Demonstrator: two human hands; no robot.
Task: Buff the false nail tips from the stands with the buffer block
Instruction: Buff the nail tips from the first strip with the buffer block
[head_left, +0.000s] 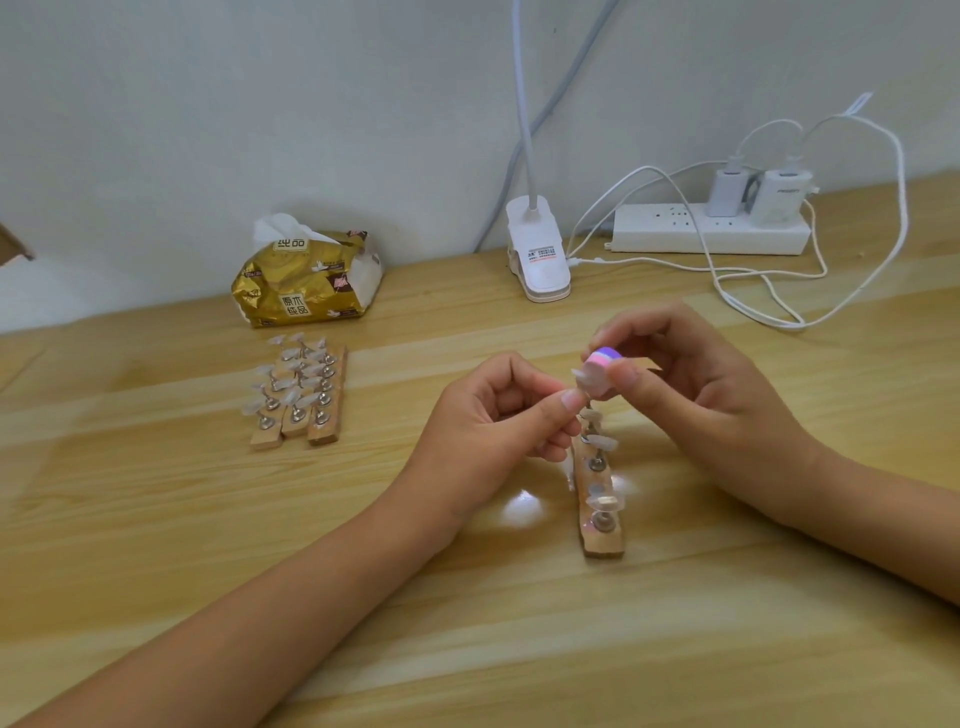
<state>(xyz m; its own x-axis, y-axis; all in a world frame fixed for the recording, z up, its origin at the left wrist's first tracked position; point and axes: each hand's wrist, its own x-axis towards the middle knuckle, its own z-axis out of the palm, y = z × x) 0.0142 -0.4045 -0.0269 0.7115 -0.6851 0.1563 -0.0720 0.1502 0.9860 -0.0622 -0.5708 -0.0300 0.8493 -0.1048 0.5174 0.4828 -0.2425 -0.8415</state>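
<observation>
A small pink buffer block (601, 371) is pinched by the right hand (691, 384) against a clear false nail tip (576, 374), which is pinched by the left hand (498, 410) above a narrow wooden stand (602, 543).

Block (601, 371): small, pink, purple and blue stripe on top. Up in air, pinched in right hand (691, 374).
Tip (578, 375): tiny, clear. Held up by left hand (498, 410), touching block's left side.
Stand (601, 512): wood strip, metal pegs, few clear tips on top. Lies flat just below hands.
Three more stands (298, 410): side by side, touching, well off to left, full of clear tips.
</observation>
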